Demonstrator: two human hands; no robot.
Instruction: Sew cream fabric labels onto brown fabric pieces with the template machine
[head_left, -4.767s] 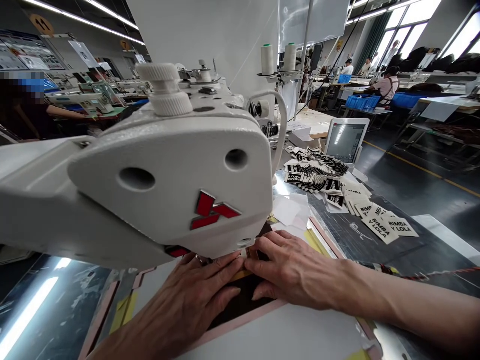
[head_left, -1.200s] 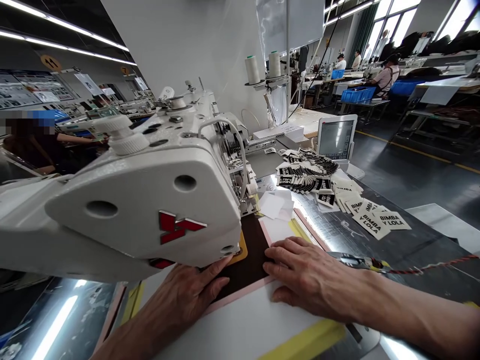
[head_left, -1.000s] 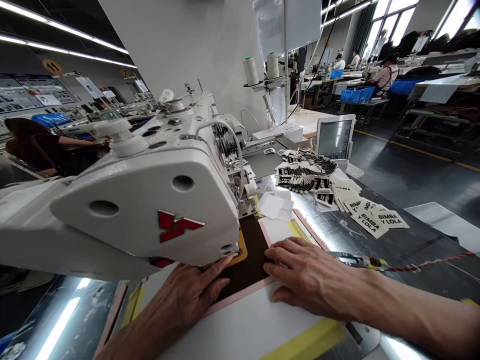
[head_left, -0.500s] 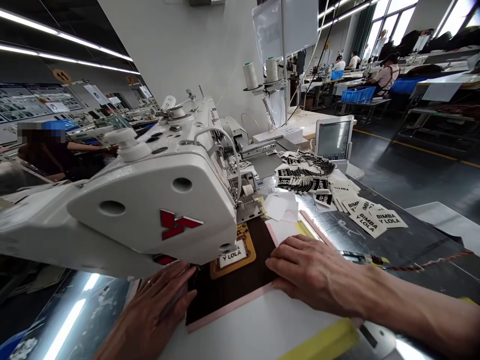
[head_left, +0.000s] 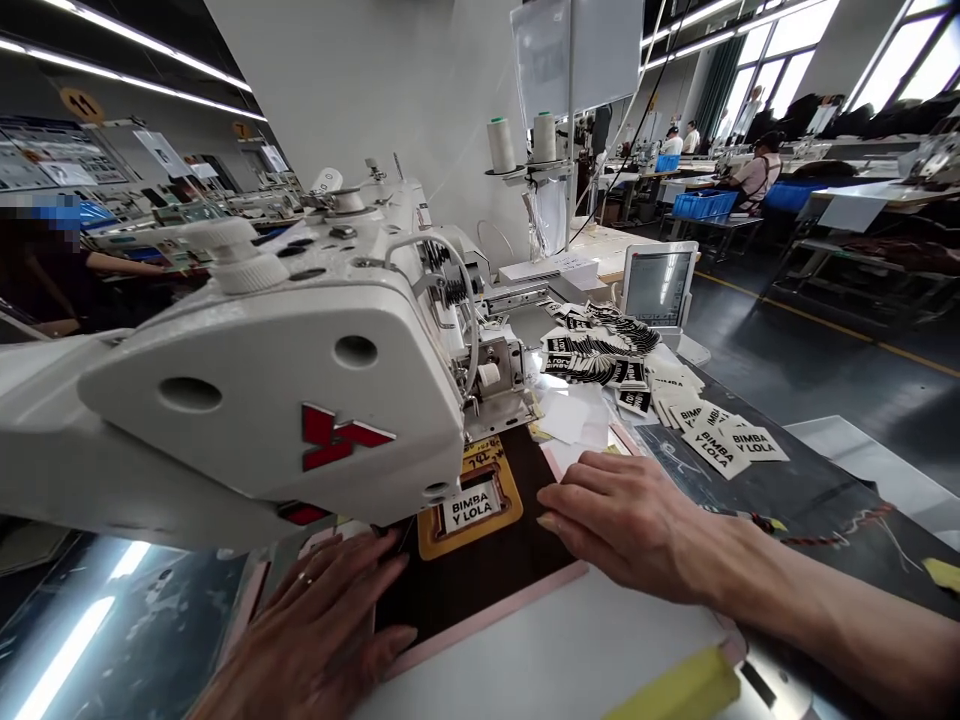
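Observation:
A white sewing machine head [head_left: 285,400] fills the left and middle. Below it lies a dark brown fabric piece [head_left: 487,570] in a pink-edged template [head_left: 495,618]. A white label reading BIMBA Y LOLA [head_left: 471,506] sits on the fabric inside a yellow frame [head_left: 504,518]. My left hand [head_left: 322,630] rests flat at the fabric's left edge, fingers spread. My right hand [head_left: 622,525] presses flat on the fabric's right side, just right of the label. Neither hand grips anything.
Piles of black and white labels [head_left: 645,375] lie on the table behind my right hand. A small control screen [head_left: 660,285] stands behind them. Two thread cones [head_left: 521,143] stand on a rack. Red-black cord [head_left: 825,530] crosses the table at right. Other people work at far tables.
The template with the fabric has slid out from under the machine head, uncovering the label in its yellow frame. My left hand moved left and back; my right hand stayed on the fabric.

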